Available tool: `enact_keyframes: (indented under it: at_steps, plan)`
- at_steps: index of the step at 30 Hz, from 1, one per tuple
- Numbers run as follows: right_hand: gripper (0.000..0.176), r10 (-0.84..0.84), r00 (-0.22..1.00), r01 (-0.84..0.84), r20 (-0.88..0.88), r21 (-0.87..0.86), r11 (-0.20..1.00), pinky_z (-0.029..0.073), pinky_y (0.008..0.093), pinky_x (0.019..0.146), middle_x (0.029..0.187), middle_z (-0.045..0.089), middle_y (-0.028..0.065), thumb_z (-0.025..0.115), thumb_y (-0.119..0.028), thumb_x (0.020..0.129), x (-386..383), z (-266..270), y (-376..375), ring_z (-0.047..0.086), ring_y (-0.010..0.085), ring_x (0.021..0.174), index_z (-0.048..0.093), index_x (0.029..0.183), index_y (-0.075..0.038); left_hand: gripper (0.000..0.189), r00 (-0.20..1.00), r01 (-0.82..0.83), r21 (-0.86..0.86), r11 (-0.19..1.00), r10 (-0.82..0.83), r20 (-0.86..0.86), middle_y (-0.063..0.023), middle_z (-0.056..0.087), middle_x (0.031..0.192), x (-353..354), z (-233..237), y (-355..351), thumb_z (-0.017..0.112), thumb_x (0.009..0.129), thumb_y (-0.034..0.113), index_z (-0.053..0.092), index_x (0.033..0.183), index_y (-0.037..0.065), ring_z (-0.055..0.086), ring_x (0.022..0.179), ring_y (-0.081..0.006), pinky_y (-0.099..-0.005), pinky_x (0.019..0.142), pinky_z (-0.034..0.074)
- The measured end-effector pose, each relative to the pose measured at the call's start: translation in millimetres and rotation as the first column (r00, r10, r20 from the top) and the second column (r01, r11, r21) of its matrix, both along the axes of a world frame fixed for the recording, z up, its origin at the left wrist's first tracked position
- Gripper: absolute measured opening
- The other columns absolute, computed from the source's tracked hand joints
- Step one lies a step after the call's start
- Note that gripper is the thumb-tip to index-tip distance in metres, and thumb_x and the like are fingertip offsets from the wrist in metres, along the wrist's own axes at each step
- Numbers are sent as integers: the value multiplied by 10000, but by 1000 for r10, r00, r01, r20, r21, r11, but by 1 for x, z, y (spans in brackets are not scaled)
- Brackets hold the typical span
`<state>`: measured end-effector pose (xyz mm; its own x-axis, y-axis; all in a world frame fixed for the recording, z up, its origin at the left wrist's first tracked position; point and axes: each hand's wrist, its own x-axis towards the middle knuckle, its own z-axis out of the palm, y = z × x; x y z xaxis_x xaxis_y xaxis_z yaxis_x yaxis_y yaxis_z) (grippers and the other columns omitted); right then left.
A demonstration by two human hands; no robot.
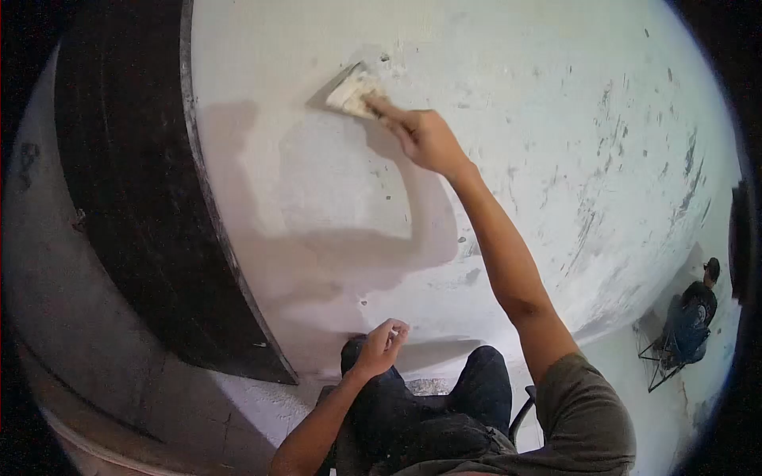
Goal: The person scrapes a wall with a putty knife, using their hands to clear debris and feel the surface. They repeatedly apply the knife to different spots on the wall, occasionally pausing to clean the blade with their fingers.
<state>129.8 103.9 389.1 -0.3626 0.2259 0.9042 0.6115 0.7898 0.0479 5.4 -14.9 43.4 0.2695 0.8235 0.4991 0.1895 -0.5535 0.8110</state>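
My right hand (429, 143) reaches up and grips a putty knife (355, 89), its broad blade smeared with whitish filler. The blade lies against the pale wall (341, 182), a finger pressed along it. Around it the paint is patchy, with small dark chips and pits. Low down, over my left knee, my left hand (382, 347) is closed with curled fingers. Whitish residue shows at its fingertips, and I cannot tell whether anything is inside.
A dark panel (127, 174) with a worn edge stands left of the wall. My legs (484, 389) are bent in front of a chair. At the far right another person (692, 317) sits on a thin-framed seat beside the wall. Pale floor (270, 408) shows at lower left.
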Motion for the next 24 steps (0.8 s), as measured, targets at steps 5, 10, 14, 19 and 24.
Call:
enact_keyframes:
  at_steps: [5,10,14,19,24]
  plan:
    - [446,-42,997,42,-71,9,999,492,372,641,902,621,250,576,-102,904,5,0,14,613,332,621,566,1328,-240,238,997,13,-112,994,-22,-75,-66,593,831,-2,2,-2,554,958,238,592,1073,34,549,706,-136,-293,628,462]
    - [470,-160,980,149,-121,-93,984,480,448,627,748,625,199,579,-149,874,2,10,-2,611,367,673,556,1321,-294,239,1000,-21,33,999,20,23,-52,570,681,2,-6,1,558,963,261,600,1037,37,500,562,-132,-289,512,383]
    - [434,9,990,-7,138,-15,1000,475,438,602,718,621,202,560,-164,897,-3,1,-1,607,364,647,561,1320,-260,233,1000,-18,-16,1000,18,10,-57,583,702,0,-2,-1,565,957,252,604,1032,35,499,571,-128,-286,516,385]
    - [397,-10,995,14,-100,45,999,487,353,621,894,668,187,569,-110,917,-1,4,7,599,305,622,579,1309,-174,260,999,0,-53,999,-2,-39,-42,552,701,-2,5,-4,548,969,272,594,1073,38,508,633,-124,-293,605,438]
    - [424,-52,998,52,-16,-22,998,512,357,712,917,672,202,577,-115,917,9,0,14,642,323,692,556,1332,-201,241,1000,-3,-24,1000,3,2,-56,582,739,2,-1,-4,549,968,257,599,1049,35,504,616,-120,-285,566,414]
